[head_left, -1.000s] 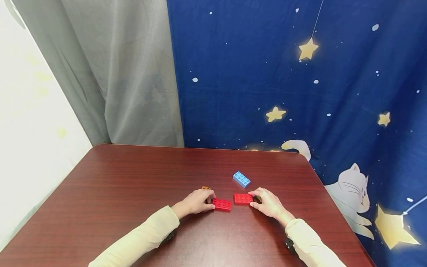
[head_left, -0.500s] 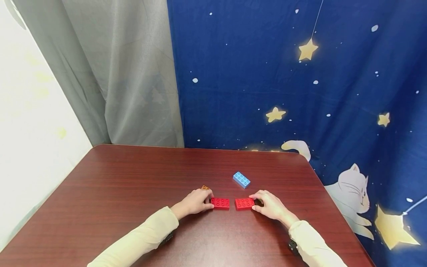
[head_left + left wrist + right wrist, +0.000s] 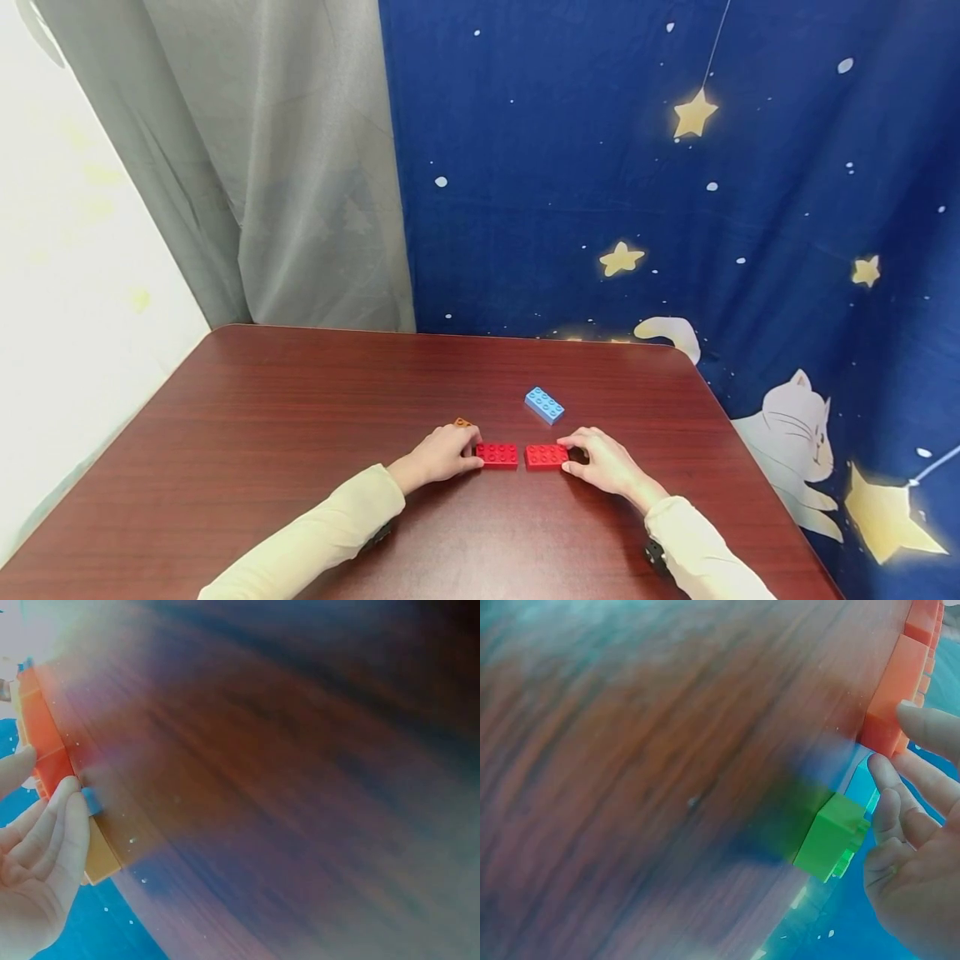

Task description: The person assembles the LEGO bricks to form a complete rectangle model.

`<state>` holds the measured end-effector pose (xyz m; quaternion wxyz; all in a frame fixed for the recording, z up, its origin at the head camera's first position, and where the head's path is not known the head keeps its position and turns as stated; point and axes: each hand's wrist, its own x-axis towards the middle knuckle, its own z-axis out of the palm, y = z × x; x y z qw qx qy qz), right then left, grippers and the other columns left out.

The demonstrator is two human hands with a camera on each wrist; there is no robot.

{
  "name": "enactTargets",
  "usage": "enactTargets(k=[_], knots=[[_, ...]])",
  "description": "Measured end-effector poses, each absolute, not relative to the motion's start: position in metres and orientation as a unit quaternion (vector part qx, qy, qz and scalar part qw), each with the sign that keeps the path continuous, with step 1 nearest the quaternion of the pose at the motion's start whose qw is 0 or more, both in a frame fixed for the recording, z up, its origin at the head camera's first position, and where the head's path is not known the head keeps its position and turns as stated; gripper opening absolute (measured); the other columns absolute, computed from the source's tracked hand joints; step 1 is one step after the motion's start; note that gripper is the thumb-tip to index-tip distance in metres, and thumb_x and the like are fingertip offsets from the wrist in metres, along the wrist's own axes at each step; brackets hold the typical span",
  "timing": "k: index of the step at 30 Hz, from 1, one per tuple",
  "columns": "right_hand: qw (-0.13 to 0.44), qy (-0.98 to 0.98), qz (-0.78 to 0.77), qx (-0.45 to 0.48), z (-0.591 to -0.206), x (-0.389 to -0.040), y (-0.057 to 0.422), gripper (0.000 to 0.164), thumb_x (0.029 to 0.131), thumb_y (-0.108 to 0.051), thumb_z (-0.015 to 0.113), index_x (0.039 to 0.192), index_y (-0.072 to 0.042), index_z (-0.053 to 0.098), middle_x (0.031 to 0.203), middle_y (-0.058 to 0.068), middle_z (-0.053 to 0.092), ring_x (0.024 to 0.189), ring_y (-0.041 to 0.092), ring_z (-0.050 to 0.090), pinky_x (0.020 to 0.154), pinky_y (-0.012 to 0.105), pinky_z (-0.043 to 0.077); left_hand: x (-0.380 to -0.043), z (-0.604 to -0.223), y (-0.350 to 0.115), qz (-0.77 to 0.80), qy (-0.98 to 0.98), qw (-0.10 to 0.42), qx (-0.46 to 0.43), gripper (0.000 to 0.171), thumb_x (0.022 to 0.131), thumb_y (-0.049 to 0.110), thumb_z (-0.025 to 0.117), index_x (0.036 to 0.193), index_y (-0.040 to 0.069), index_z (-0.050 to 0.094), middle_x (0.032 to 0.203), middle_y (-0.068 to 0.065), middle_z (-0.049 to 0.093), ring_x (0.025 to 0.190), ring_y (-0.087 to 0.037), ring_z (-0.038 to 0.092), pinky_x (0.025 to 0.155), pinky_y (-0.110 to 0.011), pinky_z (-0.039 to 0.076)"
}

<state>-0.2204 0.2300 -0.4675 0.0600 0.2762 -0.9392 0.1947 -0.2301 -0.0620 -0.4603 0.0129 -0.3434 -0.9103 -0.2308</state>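
Two red toy building bricks lie end to end on the table in the head view, a narrow gap between them. My left hand (image 3: 442, 452) pinches the outer end of the left red brick (image 3: 498, 455) between thumb and fingers. At the outer end of the right red brick (image 3: 546, 457), my right hand (image 3: 606, 460) has a similar pinch. Both bricks sit studs up, nearly in one line. From the right wrist, the thumb and a fingertip show against the right brick (image 3: 896, 697). The left wrist view shows fingers at the left brick (image 3: 46, 739).
A blue brick (image 3: 544, 405) lies farther back on the dark wood table (image 3: 315, 383). Behind the left hand, an orange-yellow brick (image 3: 462, 422) is mostly hidden. A green brick (image 3: 831, 836) stands near the right hand, visible from the right wrist. Curtains hang beyond the table's far edge.
The right red brick has come toward me, then slightly left. The left one has shifted a little away and straightened. They now line up, closer together than half a second ago.
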Motion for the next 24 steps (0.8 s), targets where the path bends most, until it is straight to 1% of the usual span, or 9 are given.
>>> enactTargets(k=[10,24], knots=[[0.066,-0.942,0.192,0.267,-0.4698,-0.223,0.2264,0.037,0.073,-0.021,0.072,0.107,-0.009,0.063,0.096,-0.003,0.057,0.084,0.013,0.047,0.072,0.035,0.042,-0.2293,-0.4596,-0.0574,-0.222,-0.913,0.03,-0.34,0.022,0.076,0.023,0.069,0.085,0.007,0.056,0.058,0.013,0.044,0.053,-0.003,0.044,0.051,-0.023,0.038],[0.077,-0.94,0.196,0.267,-0.4688,-0.2245,0.2233,0.037,0.073,-0.021,0.071,0.107,-0.008,0.063,0.095,0.001,0.057,0.085,0.015,0.048,0.072,0.036,0.042,-0.2346,-0.4659,-0.0538,-0.208,-0.918,0.047,-0.334,0.024,0.077,0.027,0.068,0.087,0.008,0.058,0.058,0.013,0.044,0.054,-0.002,0.045,0.052,-0.024,0.04]])
